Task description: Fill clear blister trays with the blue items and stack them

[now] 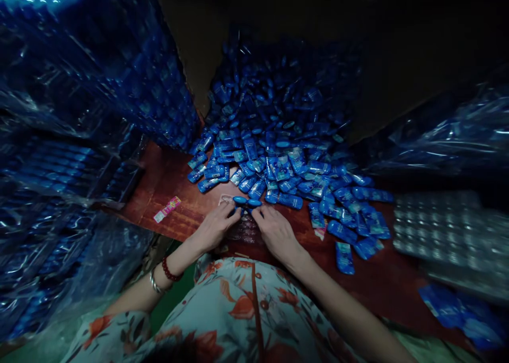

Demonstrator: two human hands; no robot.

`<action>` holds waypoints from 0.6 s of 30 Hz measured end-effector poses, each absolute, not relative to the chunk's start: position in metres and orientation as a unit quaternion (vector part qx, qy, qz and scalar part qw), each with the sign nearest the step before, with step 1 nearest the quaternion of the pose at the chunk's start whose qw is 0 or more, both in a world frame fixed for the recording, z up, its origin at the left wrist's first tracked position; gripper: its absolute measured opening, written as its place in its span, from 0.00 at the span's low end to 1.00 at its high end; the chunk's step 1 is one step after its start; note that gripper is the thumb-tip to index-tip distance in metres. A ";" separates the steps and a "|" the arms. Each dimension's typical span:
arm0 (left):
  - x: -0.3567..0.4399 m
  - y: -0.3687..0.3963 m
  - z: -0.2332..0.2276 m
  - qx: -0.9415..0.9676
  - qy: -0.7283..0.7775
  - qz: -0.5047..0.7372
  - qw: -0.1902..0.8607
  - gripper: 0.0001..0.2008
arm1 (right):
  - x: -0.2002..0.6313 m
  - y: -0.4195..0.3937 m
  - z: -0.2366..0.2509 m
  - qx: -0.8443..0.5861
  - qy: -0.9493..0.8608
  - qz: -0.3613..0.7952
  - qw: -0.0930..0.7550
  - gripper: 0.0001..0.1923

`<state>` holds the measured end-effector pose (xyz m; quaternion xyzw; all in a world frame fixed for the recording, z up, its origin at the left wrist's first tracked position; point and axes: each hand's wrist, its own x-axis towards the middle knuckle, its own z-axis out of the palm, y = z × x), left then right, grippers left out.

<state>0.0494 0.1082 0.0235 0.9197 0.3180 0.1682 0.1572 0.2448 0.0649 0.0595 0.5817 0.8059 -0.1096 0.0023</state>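
– Grip state, left and right?
– Left hand [218, 224]: partly closed, thumb and fingers pinched on one blue container [239, 199]. Right hand [274, 228]: likewise partly closed, on a second blue container [254, 203]. Exact fingertip contact: largely hidden, impossible to tell.
– Location of both pieces?
– Side by side between the hands, oval faces visible, above a see-through ribbed piece [243, 230] near the front edge of the table [153, 180].
– Expected handling?
– Probably light and fairly stiff, with little give under a pinch. Glossy skin: likely slippery. Breakage: improbable; label scuffing more likely.
– Recommended hold?
– Thumb on one broad face, fingers opposite, at mid-body. Avoid gripping by a rounded end alone, for fear of twisting.
– Stock beyond the hands?
– Loose blue containers [274, 167], heaped and overlapping on the table, with labels on several. Lift singly from the near fringe to limit sliding.
– Outer limits?
– To the left, a pink wrapper [167, 209], then stacked blue packs [159, 103]. To the right, clear moulded trays [437, 222], presumably thin and easily dented.
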 end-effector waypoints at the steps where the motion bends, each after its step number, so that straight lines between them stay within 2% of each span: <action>1: 0.051 0.110 0.026 0.922 0.311 0.156 0.169 0.15 | 0.239 0.066 0.065 0.586 0.803 -0.110 0.016 0.14; 6: 0.056 0.120 0.033 0.923 0.299 0.122 0.211 0.16 | 0.225 0.074 0.079 0.592 0.799 -0.107 0.027 0.16; 11: 0.058 0.120 0.025 0.923 0.299 0.177 0.165 0.16 | 0.233 0.077 0.064 0.581 0.809 -0.081 0.042 0.17; 15: 0.051 0.115 0.013 0.889 0.328 0.279 0.158 0.18 | 0.250 0.059 0.040 0.596 0.799 -0.037 -0.070 0.18; 18: 0.040 0.120 0.003 0.795 0.463 0.361 0.152 0.16 | 0.275 0.046 0.026 0.651 0.742 -0.002 -0.160 0.19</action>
